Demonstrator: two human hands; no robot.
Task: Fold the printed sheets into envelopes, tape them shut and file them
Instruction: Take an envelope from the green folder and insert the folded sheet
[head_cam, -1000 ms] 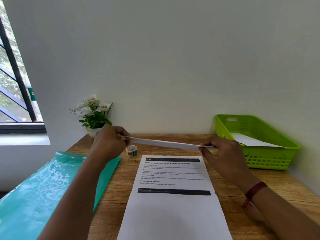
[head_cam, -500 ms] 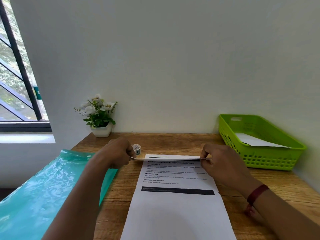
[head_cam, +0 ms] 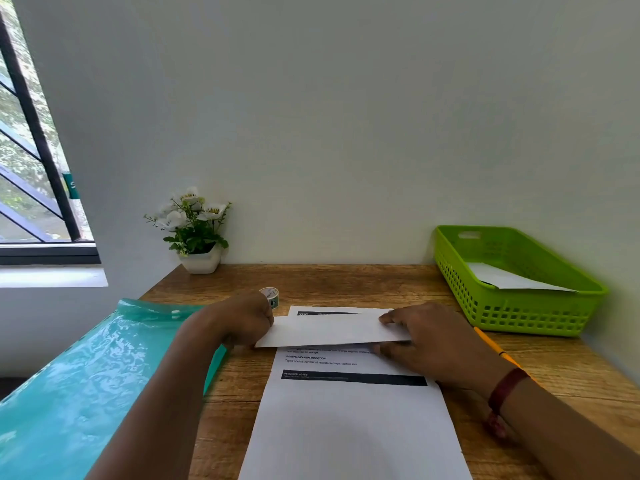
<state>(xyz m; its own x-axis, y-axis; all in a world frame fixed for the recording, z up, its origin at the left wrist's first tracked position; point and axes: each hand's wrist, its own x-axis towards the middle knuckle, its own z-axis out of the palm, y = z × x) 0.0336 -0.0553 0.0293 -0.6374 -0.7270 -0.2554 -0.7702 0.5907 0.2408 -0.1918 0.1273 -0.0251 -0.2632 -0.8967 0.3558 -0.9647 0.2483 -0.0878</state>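
Observation:
A folded white sheet [head_cam: 329, 330] lies low across the top part of a printed sheet [head_cam: 349, 427] on the wooden desk [head_cam: 346, 282]. My left hand [head_cam: 242, 320] pinches the folded sheet's left end, fingers curled. My right hand [head_cam: 436, 344] holds its right end, fingers on top and thumb beneath. A small roll of tape [head_cam: 270, 295] stands just behind my left hand. A green plastic basket [head_cam: 512, 313] at the right back holds a white folded paper [head_cam: 509, 277].
A teal plastic folder [head_cam: 79, 382] hangs over the desk's left edge. A small pot of white flowers [head_cam: 194, 230] stands at the back left by the wall. A yellow pencil [head_cam: 491, 346] lies right of my right hand, in front of the basket.
Both hands have brought the folded sheet down from mid-air onto the printed sheet, and it now shows its flat face instead of its edge.

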